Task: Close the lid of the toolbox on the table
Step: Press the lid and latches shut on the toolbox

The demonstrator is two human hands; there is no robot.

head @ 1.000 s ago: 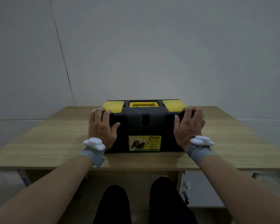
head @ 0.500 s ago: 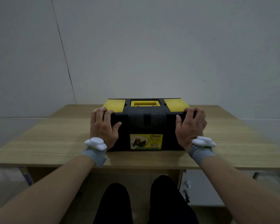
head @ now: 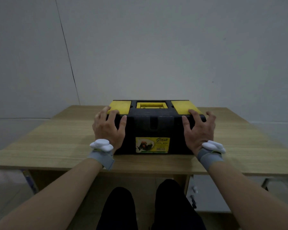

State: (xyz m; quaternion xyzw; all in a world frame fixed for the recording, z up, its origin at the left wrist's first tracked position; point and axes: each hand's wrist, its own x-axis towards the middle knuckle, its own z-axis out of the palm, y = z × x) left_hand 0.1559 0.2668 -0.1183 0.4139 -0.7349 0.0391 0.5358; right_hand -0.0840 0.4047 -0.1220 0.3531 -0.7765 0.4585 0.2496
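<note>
A black toolbox (head: 154, 128) with yellow lid compartments and a yellow label stands on the wooden table (head: 56, 138), close to its near edge. Its lid (head: 150, 112) lies flat down on the box, and the front latch looks black and flush. My left hand (head: 108, 128) clasps the front left corner, fingers over the lid's top and thumb on the front face. My right hand (head: 198, 130) clasps the front right corner the same way, fingers spread around the edge. Both wrists wear grey bands with white trackers.
A plain grey wall rises right behind the table. Under the table's right side sits a white drawer unit (head: 206, 193). My legs (head: 148, 208) in dark trousers are below the near edge. Bare tabletop flanks the box on both sides.
Both hands stay on the toolbox's front corners. The right hand's fingers have spread slightly wider around the corner. The lid and box have not visibly moved.
</note>
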